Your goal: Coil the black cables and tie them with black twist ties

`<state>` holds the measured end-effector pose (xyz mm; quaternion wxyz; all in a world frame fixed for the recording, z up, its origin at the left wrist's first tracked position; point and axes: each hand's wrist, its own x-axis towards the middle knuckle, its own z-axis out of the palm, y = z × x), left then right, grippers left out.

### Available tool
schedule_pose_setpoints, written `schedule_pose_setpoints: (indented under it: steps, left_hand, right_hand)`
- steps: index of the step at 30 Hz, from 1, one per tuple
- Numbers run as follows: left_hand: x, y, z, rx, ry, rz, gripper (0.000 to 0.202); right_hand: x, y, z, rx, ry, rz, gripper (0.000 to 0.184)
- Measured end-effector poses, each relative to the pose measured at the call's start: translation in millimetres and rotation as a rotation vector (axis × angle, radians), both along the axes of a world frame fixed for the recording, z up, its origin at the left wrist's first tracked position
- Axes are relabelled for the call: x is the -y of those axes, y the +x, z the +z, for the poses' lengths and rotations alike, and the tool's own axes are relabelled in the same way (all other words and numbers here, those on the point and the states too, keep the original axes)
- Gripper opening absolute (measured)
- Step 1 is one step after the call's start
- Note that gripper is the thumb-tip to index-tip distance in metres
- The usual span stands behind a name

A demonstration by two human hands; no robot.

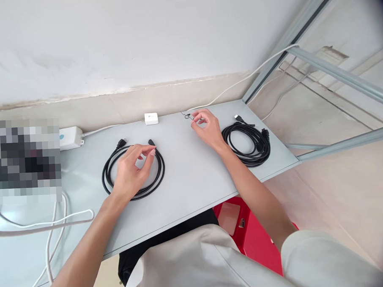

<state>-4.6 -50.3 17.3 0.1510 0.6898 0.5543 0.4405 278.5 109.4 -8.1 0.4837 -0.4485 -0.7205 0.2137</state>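
Note:
On the grey tabletop (184, 173), a black HDMI cable (163, 170) lies in a loose coil, one plug at its upper left and the other at its upper right. My left hand (132, 167) reaches over this coil, thumb and forefinger pinched on the cable just below the upper-right plug. Farther right, my right hand (208, 128) pinches a thin black twist tie (187, 116), whose bent, looped end sticks out to the left of the fingertips. Right of that forearm lies a second coiled black cable (264, 151), wound in a thicker bundle with its plugs showing.
A small white box-shaped adapter (151, 118) sits near the wall. Left stand a white power strip (71, 137) and loose white cords (51, 238). A metal frame (343, 71) rises at right. Below the front edge is a red stool (259, 238).

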Motion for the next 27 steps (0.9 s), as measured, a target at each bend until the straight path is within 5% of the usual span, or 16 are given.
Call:
schedule_pose_setpoints:
  steps: [5, 9, 12, 18, 27]
  left_hand:
    - [-1, 1, -2.1, -0.054, 0.056, -0.017, 0.018]
    - [-2, 0, -7.2, -0.095, 0.154, -0.012, 0.047]
    - [-4, 0, -12.7, -0.130, 0.196, -0.050, 0.034]
    - [-2, 4, -17.4, -0.073, 0.129, -0.109, 0.021]
    - [13, 16, -2.2, 0.145, -0.220, 0.118, 0.018]
  right_hand:
    - [13, -8, 9.4, -0.178, -0.070, 0.252, 0.017]
    - [34, -26, 11.1, -0.056, -0.087, 0.566, 0.011]
    - [51, -41, 8.6, 0.018, -0.062, 0.691, 0.012]
    - [61, -49, 6.9, 0.007, -0.040, 0.706, 0.017]
    - [73, -59, 7.9, -0.112, 0.003, 0.699, 0.015]
